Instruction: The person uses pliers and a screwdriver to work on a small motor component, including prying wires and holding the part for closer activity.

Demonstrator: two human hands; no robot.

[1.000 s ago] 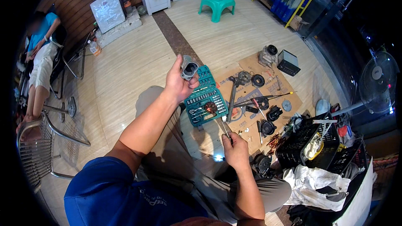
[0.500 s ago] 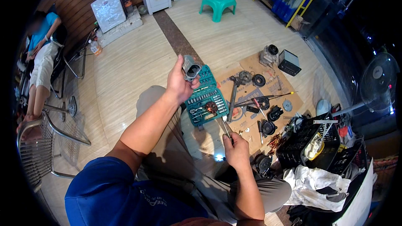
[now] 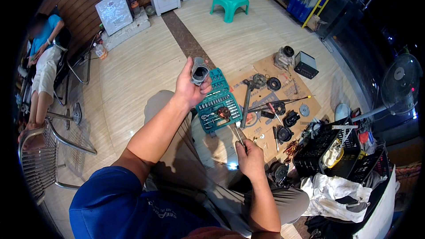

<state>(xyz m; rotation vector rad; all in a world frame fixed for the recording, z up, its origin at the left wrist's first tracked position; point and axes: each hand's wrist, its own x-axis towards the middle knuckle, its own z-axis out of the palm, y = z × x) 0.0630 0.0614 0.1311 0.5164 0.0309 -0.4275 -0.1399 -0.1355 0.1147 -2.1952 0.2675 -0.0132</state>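
My left hand [image 3: 189,86] is closed around a grey metal housing [image 3: 198,62] with a dark round opening, held up above a green socket set case [image 3: 208,129]. The case lies unfolded on the floor, with rows of sockets inside and a copper-coloured round part [image 3: 223,113] resting on it. Low at the case's near right corner, my right hand [image 3: 251,159] grips a slim metal rod-like tool [image 3: 239,135]. Its far end points at a small pale piece, and its exact kind is too small to make out.
Flattened cardboard [image 3: 261,138] on the right carries a hammer [image 3: 247,102], a red-handled screwdriver [image 3: 272,109] and several dark motor parts. Black crates [image 3: 305,161] and a fan [image 3: 400,79] stand further right. A green stool [image 3: 229,1] is ahead; a person sits at far left beside a metal chair [image 3: 57,150].
The grey housing has tilted slightly in my left hand, so its opening faces me more. My right hand and its tool have barely moved.
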